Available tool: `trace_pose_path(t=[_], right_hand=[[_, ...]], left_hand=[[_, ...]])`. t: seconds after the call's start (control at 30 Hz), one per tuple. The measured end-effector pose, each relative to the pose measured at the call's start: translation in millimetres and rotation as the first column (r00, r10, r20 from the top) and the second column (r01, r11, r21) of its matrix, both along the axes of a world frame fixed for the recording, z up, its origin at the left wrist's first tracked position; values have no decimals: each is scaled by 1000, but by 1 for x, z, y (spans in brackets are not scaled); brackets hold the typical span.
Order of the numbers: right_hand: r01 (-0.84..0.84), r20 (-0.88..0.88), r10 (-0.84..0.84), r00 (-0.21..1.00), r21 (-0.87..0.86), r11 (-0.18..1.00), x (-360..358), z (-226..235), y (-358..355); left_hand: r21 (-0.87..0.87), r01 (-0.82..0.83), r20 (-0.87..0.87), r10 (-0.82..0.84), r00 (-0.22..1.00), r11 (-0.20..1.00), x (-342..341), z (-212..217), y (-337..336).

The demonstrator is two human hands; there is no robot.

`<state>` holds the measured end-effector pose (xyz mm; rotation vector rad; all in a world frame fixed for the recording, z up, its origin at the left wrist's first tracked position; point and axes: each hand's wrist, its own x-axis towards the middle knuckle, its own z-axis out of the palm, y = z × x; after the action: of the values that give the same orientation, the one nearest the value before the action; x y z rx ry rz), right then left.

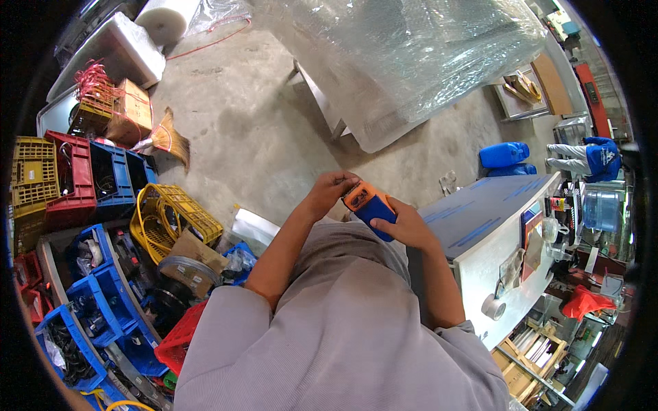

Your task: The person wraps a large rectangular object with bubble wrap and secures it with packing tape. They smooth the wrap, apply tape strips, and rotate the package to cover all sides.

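Note:
In front of my waist is a blue, block-shaped handheld thing (376, 212) with an orange end and edge; dark markings or openings show on the orange end. Its exact kind is unclear. My right hand (411, 226) is wrapped round its right side, the thumb lying across the blue face. On the other side, my left hand (329, 195) has its fingers pinched together at the orange end. Something small and dark shows by those fingertips, too small to name.
Blue bins (113, 308) and red and yellow crates (68, 175) crowd the left, near a broom (170, 139). Ahead stands a plastic-wrapped table (384, 113). A grey-topped bench (473, 212) is close on my right, with blue jugs (504, 155) beyond. Another person (593, 159) is far right.

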<state>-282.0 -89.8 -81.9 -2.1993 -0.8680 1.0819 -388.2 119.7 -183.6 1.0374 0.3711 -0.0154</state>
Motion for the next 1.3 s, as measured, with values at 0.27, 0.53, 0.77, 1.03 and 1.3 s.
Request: trace_pose_path(t=[0.27, 0.53, 0.77, 1.03, 1.3], right_hand=[[-34, 148, 58, 987, -162, 986, -1, 6, 16], [20, 135, 11, 991, -226, 974, -1, 10, 16], [-19, 137, 44, 990, -179, 984, -7, 0, 10], [-30, 38, 38, 999, -188, 982, -15, -10, 14], [47, 21, -46, 999, -9, 999, -28, -14, 6]], left_hand=[[89, -77, 63, 72, 995, 993, 1, -14, 3], [330, -79, 71, 58, 996, 941, 15, -17, -2], [161, -95, 9, 94, 995, 982, 10, -31, -11], [108, -91, -27, 94, 995, 990, -7, -36, -2], [-24, -102, -148, 97, 984, 995, -9, -38, 0]])
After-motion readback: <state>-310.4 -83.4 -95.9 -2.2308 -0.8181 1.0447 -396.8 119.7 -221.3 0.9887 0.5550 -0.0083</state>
